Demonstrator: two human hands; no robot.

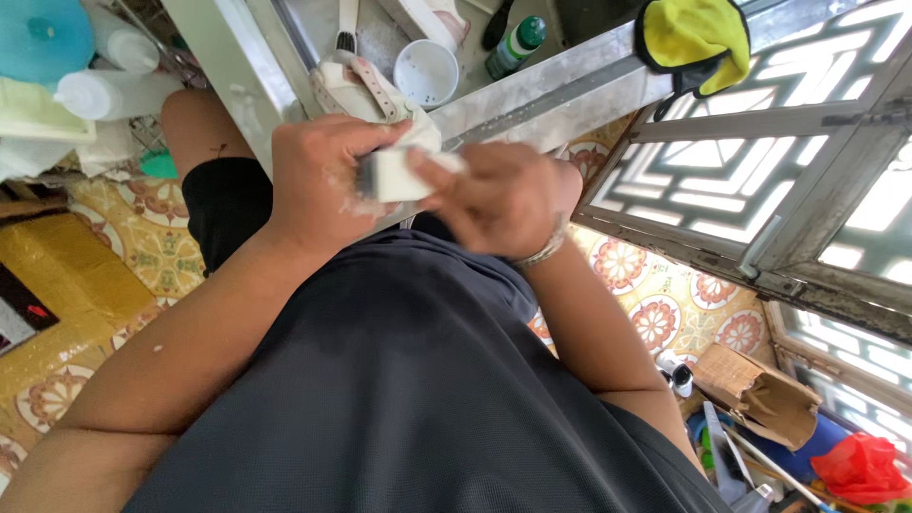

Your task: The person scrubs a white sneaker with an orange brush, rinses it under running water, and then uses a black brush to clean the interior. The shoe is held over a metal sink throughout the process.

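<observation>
- At the edge of the metal counter (560, 90), both hands meet over the person's lap.
- Left hand (318, 176): grip closed around a small white block (394, 174), fingers wrapped over its top.
- Right hand (503, 199): grip closed on the same block from the opposite side; this hand is blurred, a metal bracelet (541, 252) at its wrist.
- Just beyond the grip: a white shoe (366, 85) lies on the counter.
- Farther beyond the grip: a white cup (426, 71), a green bottle (515, 46).
- Right of the grip: a yellow cloth (693, 33) on the counter's edge.
</observation>
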